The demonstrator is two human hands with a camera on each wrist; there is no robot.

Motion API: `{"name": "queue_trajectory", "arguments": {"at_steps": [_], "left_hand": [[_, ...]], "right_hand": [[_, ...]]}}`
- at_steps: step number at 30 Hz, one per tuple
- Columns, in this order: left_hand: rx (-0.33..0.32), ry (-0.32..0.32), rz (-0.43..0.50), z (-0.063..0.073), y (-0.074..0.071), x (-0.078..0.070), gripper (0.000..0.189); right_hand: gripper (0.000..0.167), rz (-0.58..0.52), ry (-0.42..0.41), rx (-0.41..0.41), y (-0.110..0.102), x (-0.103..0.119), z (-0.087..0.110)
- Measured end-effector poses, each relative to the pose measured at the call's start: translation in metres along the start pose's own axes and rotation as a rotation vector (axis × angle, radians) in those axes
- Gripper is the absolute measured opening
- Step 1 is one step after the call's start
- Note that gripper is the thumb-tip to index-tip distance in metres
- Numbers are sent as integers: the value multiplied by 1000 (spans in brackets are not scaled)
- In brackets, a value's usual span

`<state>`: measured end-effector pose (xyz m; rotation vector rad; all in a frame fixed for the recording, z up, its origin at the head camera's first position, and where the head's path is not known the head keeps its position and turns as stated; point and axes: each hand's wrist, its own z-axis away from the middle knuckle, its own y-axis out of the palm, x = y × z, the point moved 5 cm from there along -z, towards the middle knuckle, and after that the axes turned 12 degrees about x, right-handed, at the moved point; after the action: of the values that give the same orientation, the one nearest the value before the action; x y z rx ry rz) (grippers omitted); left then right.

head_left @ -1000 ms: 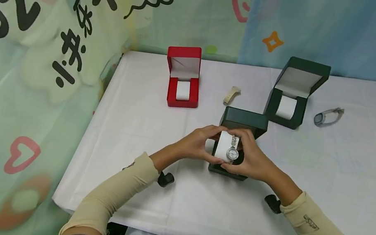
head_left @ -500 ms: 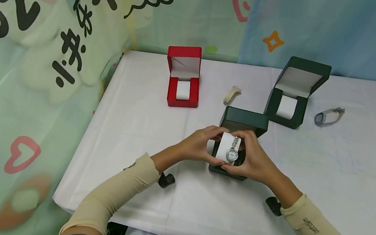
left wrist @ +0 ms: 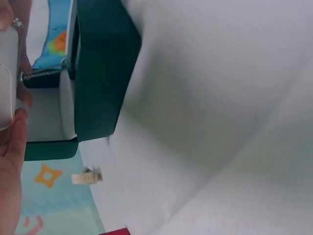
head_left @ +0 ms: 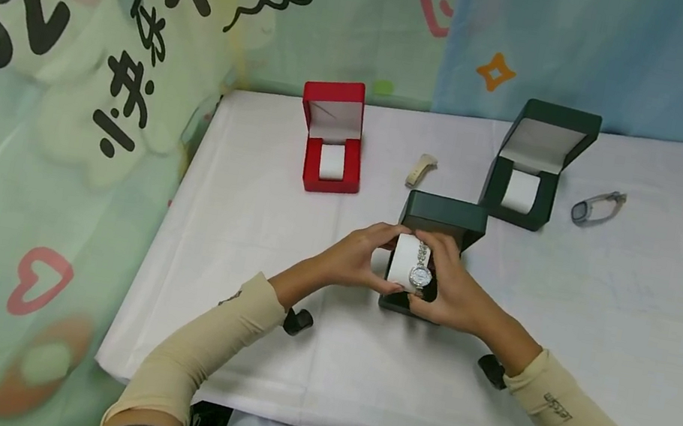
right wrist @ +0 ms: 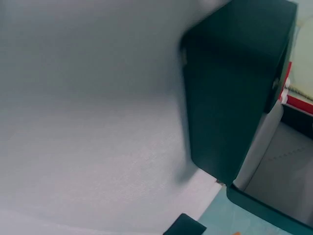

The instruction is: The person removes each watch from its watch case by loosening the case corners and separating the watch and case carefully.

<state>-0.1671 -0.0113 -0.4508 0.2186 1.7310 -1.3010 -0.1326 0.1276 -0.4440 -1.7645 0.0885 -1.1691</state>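
Both hands are at a white watch cushion (head_left: 403, 260), held over the near green watch box (head_left: 445, 215). A silver bracelet watch (head_left: 420, 276) lies round its right part, dial upward. My left hand (head_left: 359, 258) grips the cushion's left side, fingers at the far end and thumb at the near end. My right hand (head_left: 459, 292) holds the right side by the watch, its fingers at the far corner and its thumb low near the dial. The left wrist view shows the left hand (left wrist: 13, 156) against the cushion (left wrist: 6, 78). In the right wrist view the box (right wrist: 230, 88) shows, the hand hidden.
On the white table (head_left: 235, 347), an open red watch box (head_left: 331, 174) stands back left and another open green watch box (head_left: 519, 193) back right. A beige-strapped watch (head_left: 420, 171) lies between them. A grey watch (head_left: 596, 208) lies at the far right.
Over the last half second the cushion with the watch has shifted slightly left above the box. The right thumb has moved a little away from the left thumb.
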Motion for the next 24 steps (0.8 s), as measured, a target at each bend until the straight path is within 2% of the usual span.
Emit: {"name": "queue_trajectory", "arguments": {"at_steps": [3,8,12,15,20,24], "left_hand": [[19,1,20,0,-3,0,79],[54,16,66,0,-3,3,77],[47,18,67,-1,-1,5,76],[58,-4,69,-1,2,7,77],[58,-20,85,0,3,9,77],[59,-18,102,1,4,8,77]], "right_hand": [[84,-15,-42,4,-4,0,2],[78,-111,-75,41,-10,-1,4],[77,-178,-29,42,-11,-7,5],[78,-192,6,46,-10,-11,6],[78,-205,-25,24,-13,-9,9],[71,-223,-46,14,-14,-9,11]]}}
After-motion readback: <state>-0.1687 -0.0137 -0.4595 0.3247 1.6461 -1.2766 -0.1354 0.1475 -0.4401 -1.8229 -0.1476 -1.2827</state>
